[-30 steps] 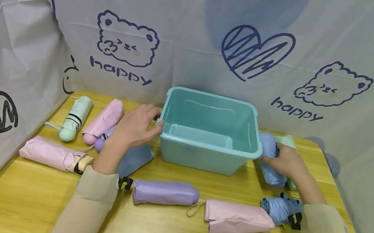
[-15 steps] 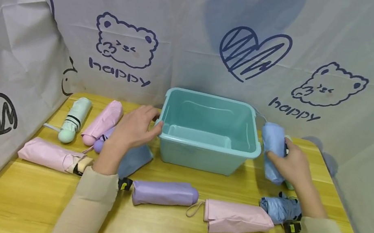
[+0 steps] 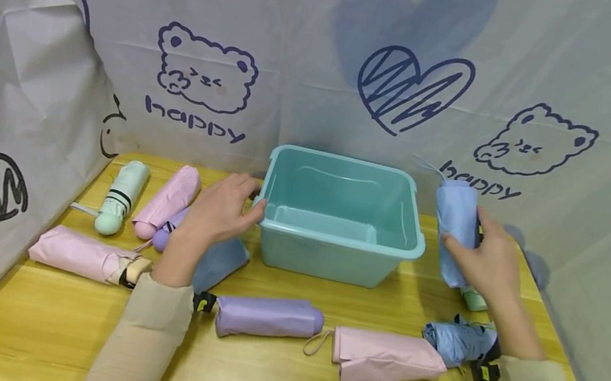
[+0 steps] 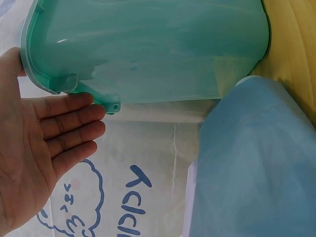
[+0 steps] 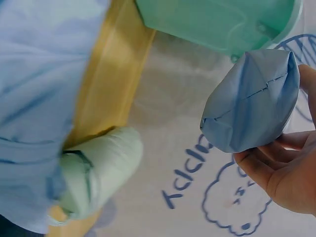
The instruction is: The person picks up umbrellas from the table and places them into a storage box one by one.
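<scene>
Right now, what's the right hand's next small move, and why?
I'd probably move the right hand left to bring its blue umbrella over the teal bin: the umbrella is gripped to the right of the bin, not above it, the bin's top is open, and the left hand is at its left rim.

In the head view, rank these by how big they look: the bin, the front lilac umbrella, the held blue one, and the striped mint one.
1. Bin
2. Front lilac umbrella and held blue umbrella: too close to rank, the blue partly covered
3. Striped mint umbrella
</scene>
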`<control>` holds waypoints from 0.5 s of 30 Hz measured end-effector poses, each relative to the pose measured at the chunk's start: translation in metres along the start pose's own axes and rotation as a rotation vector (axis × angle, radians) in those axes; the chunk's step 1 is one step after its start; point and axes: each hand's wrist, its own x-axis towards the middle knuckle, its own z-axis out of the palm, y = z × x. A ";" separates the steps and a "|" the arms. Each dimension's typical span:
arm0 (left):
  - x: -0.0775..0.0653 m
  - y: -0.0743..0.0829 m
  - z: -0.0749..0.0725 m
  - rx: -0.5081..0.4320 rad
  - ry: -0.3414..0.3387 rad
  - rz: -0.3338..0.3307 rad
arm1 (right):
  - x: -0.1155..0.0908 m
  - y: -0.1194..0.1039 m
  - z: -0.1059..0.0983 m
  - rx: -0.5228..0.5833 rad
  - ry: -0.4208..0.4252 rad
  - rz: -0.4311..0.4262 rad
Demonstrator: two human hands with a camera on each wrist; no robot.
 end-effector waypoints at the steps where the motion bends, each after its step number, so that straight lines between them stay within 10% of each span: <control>1: 0.000 0.000 0.000 0.000 0.000 0.000 | 0.001 -0.003 -0.002 -0.010 0.003 -0.015; 15: -0.001 -0.001 0.000 0.009 -0.006 0.000 | 0.023 -0.053 -0.020 -0.165 -0.099 -0.245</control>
